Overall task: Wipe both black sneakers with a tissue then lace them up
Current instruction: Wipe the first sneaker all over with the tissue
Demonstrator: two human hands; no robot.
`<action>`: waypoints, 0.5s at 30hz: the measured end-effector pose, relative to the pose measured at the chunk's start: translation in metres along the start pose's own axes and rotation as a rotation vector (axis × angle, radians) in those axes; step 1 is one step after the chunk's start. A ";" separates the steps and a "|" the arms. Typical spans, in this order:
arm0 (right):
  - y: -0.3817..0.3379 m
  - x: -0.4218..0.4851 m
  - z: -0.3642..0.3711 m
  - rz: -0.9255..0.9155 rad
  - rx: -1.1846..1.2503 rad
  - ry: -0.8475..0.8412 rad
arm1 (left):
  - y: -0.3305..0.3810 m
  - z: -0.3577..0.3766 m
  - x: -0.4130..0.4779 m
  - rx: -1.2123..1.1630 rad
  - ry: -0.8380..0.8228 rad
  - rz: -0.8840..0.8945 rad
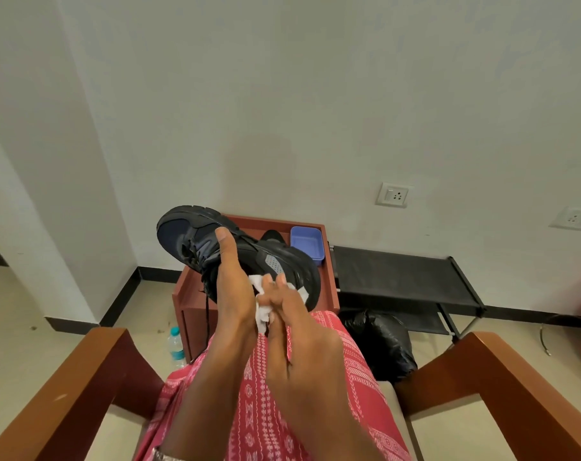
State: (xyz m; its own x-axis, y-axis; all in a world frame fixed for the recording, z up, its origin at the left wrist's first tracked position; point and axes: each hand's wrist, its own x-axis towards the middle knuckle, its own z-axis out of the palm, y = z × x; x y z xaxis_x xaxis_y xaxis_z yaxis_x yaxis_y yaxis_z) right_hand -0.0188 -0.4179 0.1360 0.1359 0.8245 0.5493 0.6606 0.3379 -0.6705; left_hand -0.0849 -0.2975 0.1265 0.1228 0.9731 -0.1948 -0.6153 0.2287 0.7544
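A black sneaker (196, 237) is held up in the air in front of me, toe to the upper left, heel to the lower right. My left hand (231, 281) grips it from below, thumb across the upper near the laces. A loose black lace (208, 322) hangs down from it. My right hand (279, 301) pinches a crumpled white tissue (261, 312) against the sneaker's side near the heel. Behind the held shoe, a dark shape (272, 235) on the red-brown table may be the second sneaker, mostly hidden.
A red-brown wooden table (189, 294) stands ahead with a blue plastic tub (305, 242) on it. A black rack (402, 274) is to the right, a black bag (382, 341) below it, a water bottle (176, 346) on the floor. Wooden chair arms (93, 371) flank my lap.
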 end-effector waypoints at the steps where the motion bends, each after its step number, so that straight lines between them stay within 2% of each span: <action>1: 0.002 -0.003 0.000 -0.010 -0.009 0.010 | 0.001 0.002 -0.001 0.005 0.020 0.015; 5: 0.012 0.015 -0.004 -0.039 -0.103 0.081 | -0.001 0.007 -0.001 0.123 -0.017 0.033; 8: 0.011 0.039 -0.004 -0.049 -0.174 0.154 | -0.006 0.013 -0.007 0.206 -0.038 0.122; 12: 0.024 0.070 -0.011 0.060 -0.199 0.052 | -0.006 0.020 -0.014 0.246 -0.029 0.159; 15: 0.029 0.073 -0.015 0.032 -0.290 -0.013 | -0.003 0.020 -0.016 0.273 0.028 0.149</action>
State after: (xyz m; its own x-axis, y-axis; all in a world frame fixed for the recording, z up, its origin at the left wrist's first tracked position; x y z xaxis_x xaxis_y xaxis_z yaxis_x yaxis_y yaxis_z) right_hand 0.0211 -0.3547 0.1641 0.1519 0.8388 0.5229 0.8401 0.1691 -0.5154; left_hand -0.0691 -0.3136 0.1398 0.0232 0.9962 -0.0840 -0.3924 0.0864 0.9157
